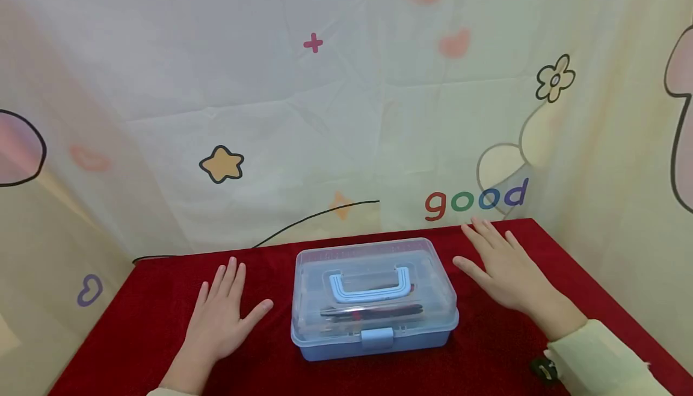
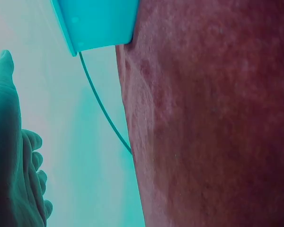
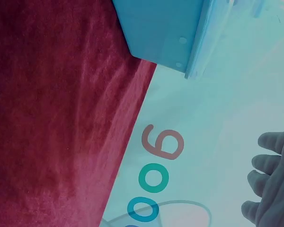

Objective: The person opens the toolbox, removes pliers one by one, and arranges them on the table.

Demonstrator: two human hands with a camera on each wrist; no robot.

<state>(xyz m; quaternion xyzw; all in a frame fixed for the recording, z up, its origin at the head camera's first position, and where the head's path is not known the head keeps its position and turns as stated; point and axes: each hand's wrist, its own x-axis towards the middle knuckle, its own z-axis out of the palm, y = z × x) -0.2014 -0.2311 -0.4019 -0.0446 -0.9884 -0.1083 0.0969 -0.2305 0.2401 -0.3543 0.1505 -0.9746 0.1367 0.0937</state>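
A plastic storage box [image 1: 373,300] with a clear lid and light blue base stands on the red cloth, its lid down. On top lies a light blue handle [image 1: 370,292], and a blue latch [image 1: 377,339] sits at the front. Dark slender items [image 1: 373,312] show through the lid. My left hand [image 1: 222,318] is held to the left of the box, palm down, fingers straight and thumb out. To the right of the box is my right hand [image 1: 506,272], also with straight, spread fingers. Neither hand touches the box or holds anything.
Red cloth [image 1: 260,360] covers the table, which ends at the back against a pale curtain [image 1: 271,113] printed with hearts, a star and the word "good". A small dark object [image 1: 544,370] lies beside the right sleeve [image 1: 601,357].
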